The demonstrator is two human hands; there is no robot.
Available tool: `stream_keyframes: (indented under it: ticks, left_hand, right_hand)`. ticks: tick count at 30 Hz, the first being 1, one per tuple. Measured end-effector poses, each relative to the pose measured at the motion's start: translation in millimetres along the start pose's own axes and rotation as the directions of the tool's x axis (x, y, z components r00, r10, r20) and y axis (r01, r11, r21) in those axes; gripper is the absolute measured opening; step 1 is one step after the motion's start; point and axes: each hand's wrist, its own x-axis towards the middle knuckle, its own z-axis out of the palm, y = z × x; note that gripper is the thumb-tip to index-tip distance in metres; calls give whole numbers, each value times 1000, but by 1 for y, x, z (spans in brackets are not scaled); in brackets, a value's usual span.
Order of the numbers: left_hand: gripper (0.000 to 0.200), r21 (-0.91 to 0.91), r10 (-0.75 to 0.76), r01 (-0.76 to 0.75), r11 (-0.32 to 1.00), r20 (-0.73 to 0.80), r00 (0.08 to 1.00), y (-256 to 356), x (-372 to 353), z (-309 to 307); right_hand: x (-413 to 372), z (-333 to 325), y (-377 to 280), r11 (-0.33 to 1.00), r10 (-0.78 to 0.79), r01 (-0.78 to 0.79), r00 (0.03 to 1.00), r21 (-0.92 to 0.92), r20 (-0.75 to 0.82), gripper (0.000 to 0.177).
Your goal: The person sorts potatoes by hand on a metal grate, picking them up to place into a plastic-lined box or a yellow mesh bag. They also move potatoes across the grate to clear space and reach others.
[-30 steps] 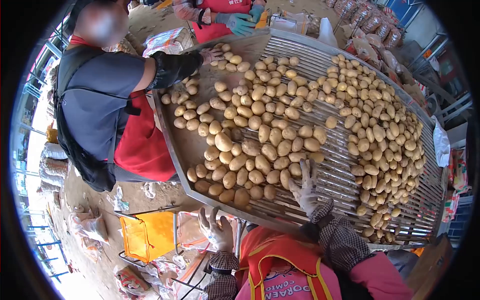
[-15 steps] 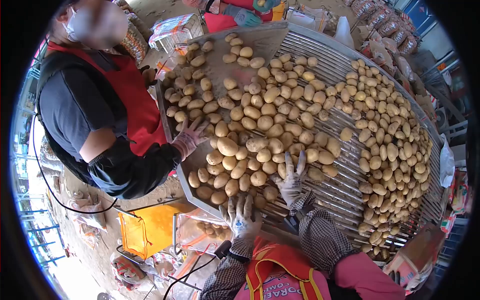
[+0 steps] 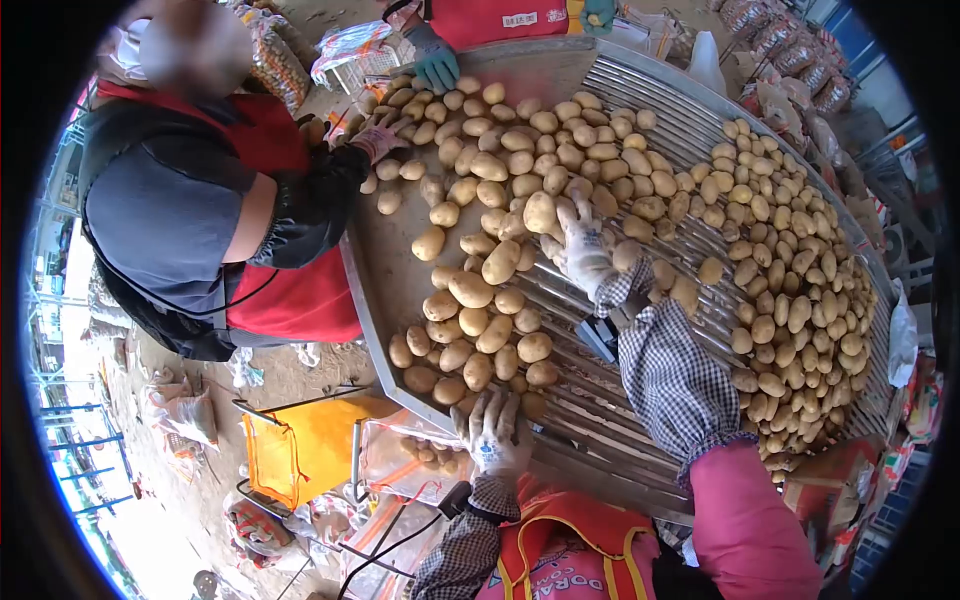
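Note:
Many potatoes (image 3: 490,262) lie on a metal table with a slatted roller surface (image 3: 590,400). My left hand (image 3: 494,432), in a pale work glove, rests at the near edge beside the lower potatoes, its fingers slightly spread. Farther out over the slats is my right hand (image 3: 580,245), gloved too, with its fingers around the side of a large potato (image 3: 541,213). A checkered sleeve (image 3: 675,375) covers my right forearm.
A co-worker in a red apron (image 3: 300,310) stands at the left, a gloved hand (image 3: 378,140) among potatoes. Across the table another person's teal glove (image 3: 436,66) touches potatoes. A yellow crate (image 3: 310,445) and a plastic bag (image 3: 405,450) are below the near edge.
My right hand has moved forward, away from me, to a large potato. The co-worker's hand at left has moved farther up the table. A teal glove now reaches in, and potatoes have shifted, baring the left tabletop.

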Motion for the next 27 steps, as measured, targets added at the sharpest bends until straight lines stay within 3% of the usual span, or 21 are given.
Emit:
stream_keyframes:
  ticks: [1, 2, 4, 6, 8, 9, 10, 12, 15, 16, 18, 20, 21, 22, 24, 27]
  left_hand:
    - [35, -4, 13, -14, 1000, -7, 1000, -1, 0, 0]
    - [35, -14, 12, -12, 1000, -19, 1000, -1, 0, -1]
    - [48, -9, 9, -9, 1000, 1, 1000, -2, -1, -3]
    - [53, -20, 16, -17, 1000, -22, 1000, -1, 1, -4]
    - [53, -58, 20, -21, 998, -23, 1000, -2, -1, -6]
    - [53, -61, 20, -21, 998, -22, 1000, -3, -5, -7]
    - [54, -72, 28, -29, 997, -19, 999, -4, -5, -7]
    - [55, -83, 35, -37, 996, -23, 999, -6, -3, -5]
    - [41, -125, 81, -84, 989, -32, 996, -8, -4, -6]
    - [41, -131, 82, -84, 988, -28, 996, -8, -6, -8]
    - [40, -156, 25, -29, 987, -26, 999, -4, -4, -11]
    - [38, -169, 32, -38, 985, -37, 999, -5, -5, -11]
    - [40, -225, 23, -45, 973, -101, 995, -9, -7, -2]
    - [42, -278, 8, -53, 959, -163, 987, -11, -10, 3]
    - [38, -285, 14, -64, 957, -175, 985, -14, -7, -1]
    - [31, -508, -74, -33, 861, -189, 979, -23, -6, -11]
  right_hand:
    - [-26, -21, -13, 997, -68, 69, 996, 30, -56, 58]
    - [-61, -21, -15, 978, -23, 28, 999, 208, -27, 66]
    - [-131, -69, -59, 992, -17, 14, 1000, 128, 19, 62]
    - [-199, -77, -83, 992, -113, 105, 986, 69, 126, 58]
    - [-245, -35, -74, 936, -353, 347, 920, 65, 169, 59]
    - [-261, -15, -67, 962, -268, 271, 937, 18, 223, 60]
    - [-254, -17, -65, 962, -269, 273, 937, 13, 222, 60]
    - [-215, -25, -54, 949, -247, 272, 956, -162, 160, 58]
    - [-176, -49, -56, 995, 28, -33, 998, -90, -54, 55]
    - [-171, -53, -52, 992, 21, -42, 985, -116, -173, 51]
    - [-168, -67, -67, 989, -129, 121, 986, -82, -105, 44]
    - [-171, -57, -101, 974, -223, 219, 973, 64, 58, 44]
    - [-173, -41, -113, 962, -272, 271, 962, 42, 10, 42]
    - [-174, -20, -119, 990, -140, 139, 972, 18, 188, 47]
    - [-160, 32, -113, 995, 100, -78, 904, -68, 417, 55]
    - [-146, 11, -122, 962, 106, -212, 873, 174, 476, 56]
